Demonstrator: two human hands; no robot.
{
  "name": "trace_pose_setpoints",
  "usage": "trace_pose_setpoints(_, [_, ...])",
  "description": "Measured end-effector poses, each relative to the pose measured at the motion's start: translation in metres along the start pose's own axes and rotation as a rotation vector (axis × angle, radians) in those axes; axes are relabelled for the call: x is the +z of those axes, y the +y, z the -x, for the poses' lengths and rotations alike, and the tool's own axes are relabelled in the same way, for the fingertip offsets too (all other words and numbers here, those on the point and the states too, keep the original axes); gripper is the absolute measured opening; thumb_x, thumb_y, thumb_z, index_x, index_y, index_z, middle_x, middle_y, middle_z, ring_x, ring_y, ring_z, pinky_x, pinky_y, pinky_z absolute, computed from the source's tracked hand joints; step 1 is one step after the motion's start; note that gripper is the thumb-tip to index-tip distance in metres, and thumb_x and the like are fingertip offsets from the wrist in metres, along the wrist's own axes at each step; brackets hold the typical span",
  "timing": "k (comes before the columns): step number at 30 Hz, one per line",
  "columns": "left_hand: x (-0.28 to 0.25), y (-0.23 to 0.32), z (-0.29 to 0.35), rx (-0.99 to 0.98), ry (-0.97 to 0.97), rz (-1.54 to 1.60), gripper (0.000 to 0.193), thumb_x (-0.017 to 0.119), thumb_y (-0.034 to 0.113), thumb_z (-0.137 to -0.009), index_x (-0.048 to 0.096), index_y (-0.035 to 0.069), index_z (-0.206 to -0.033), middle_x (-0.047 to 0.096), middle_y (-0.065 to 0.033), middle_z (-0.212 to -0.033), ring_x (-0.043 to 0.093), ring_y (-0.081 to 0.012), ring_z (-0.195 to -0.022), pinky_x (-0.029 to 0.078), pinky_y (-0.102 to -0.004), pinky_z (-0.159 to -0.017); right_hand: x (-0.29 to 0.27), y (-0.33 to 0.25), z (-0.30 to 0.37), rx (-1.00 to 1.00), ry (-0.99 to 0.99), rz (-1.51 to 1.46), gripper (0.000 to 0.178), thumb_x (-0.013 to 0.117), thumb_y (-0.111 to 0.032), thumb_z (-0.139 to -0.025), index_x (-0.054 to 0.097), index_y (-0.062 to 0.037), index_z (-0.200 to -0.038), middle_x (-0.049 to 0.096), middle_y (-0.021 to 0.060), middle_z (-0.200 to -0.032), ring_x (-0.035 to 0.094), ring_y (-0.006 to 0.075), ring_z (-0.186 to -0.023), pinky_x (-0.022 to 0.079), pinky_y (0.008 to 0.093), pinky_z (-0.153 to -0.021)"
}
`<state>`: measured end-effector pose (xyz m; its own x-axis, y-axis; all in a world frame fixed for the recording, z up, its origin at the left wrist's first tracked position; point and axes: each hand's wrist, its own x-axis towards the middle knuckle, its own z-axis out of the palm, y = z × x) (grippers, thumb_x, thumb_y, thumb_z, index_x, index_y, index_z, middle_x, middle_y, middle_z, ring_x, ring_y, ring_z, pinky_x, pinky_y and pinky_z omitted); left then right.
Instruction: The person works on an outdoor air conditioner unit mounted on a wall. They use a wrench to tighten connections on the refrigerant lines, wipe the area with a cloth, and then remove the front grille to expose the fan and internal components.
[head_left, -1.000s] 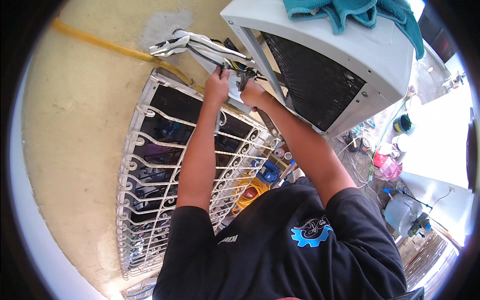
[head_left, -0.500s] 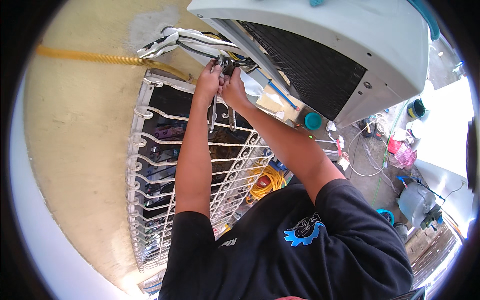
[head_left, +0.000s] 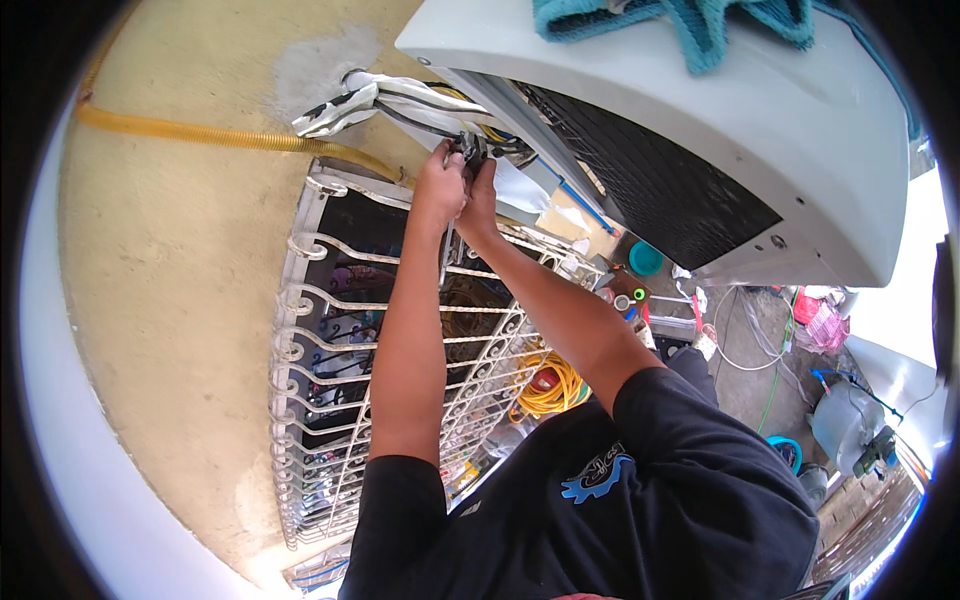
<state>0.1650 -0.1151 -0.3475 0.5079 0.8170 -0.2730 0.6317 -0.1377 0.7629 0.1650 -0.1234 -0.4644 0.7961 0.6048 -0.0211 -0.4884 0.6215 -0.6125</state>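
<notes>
Both my hands are raised together at the wrapped pipes, beside the air conditioner outdoor unit. My left hand is closed on a wrench, whose metal handle hangs down past the wrist. My right hand, pressed close beside it, is also closed on a wrench, mostly hidden now by the hands. The dark metal wrench heads meet at the pipe fitting, which I cannot make out clearly. White-and-black wrapped pipes run from the wall to this spot.
Under my arms is a white metal window grille. A yellow corrugated hose crosses the wall. A teal cloth lies on the unit. Below are a coiled yellow hose, a teal tub and a grey tank.
The view has shifted, so more of the outdoor unit and teal cloth shows. My hands stay at the fitting; the handle by my right hand, visible before, is now mostly hidden.
</notes>
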Motion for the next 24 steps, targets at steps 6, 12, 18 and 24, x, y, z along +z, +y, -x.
trace_pose_setpoints(6, [0.009,-0.018,0.001,0.048,0.043,0.254,0.041,0.050,0.023,-0.110,0.049,0.009,-0.148,0.054,-0.0024,-0.072,0.049,-0.0126,-0.047,0.039,-0.0308,-0.041,-0.016,0.005,-0.001,-0.003,-0.044,0.002,0.025,0.037,-0.033,-0.116,0.049,-0.0140,-0.106,0.043,-0.0066,-0.074,0.038,0.0014,-0.052,0.029,0.0192,-0.043])
trace_pose_setpoints(12, [0.010,-0.032,-0.005,-0.080,-0.014,0.423,0.025,0.056,0.028,-0.109,0.056,0.002,-0.110,0.059,-0.0048,-0.076,0.058,-0.0156,-0.053,0.049,-0.0328,-0.047,-0.024,-0.009,-0.004,0.157,-0.081,-0.256,0.018,0.035,-0.013,-0.113,0.044,-0.0156,-0.098,0.037,-0.0076,-0.071,0.031,-0.0014,-0.049,0.021,0.0163,-0.040])
trace_pose_setpoints(18, [-0.003,-0.030,0.003,-0.113,-0.039,0.448,0.023,0.059,0.025,-0.107,0.058,0.002,-0.109,0.064,-0.0059,-0.082,0.063,-0.0159,-0.062,0.054,-0.0323,-0.055,-0.022,-0.009,-0.001,-0.007,-0.107,0.133,0.019,0.057,-0.016,-0.103,0.038,-0.0116,-0.104,0.045,-0.0017,-0.068,0.049,0.0091,-0.052,0.038,0.0241,-0.045])
trace_pose_setpoints(24, [-0.021,-0.014,0.000,-0.220,-0.172,0.456,0.016,0.063,0.021,-0.105,0.061,0.005,-0.108,0.065,-0.0049,-0.085,0.064,-0.0155,-0.065,0.055,-0.0317,-0.059,-0.017,0.003,-0.001,-0.378,0.033,0.697,0.040,0.068,-0.020,-0.094,0.035,-0.0030,-0.110,0.057,0.0069,-0.071,0.062,0.0225,-0.061,0.049,0.0364,-0.054])
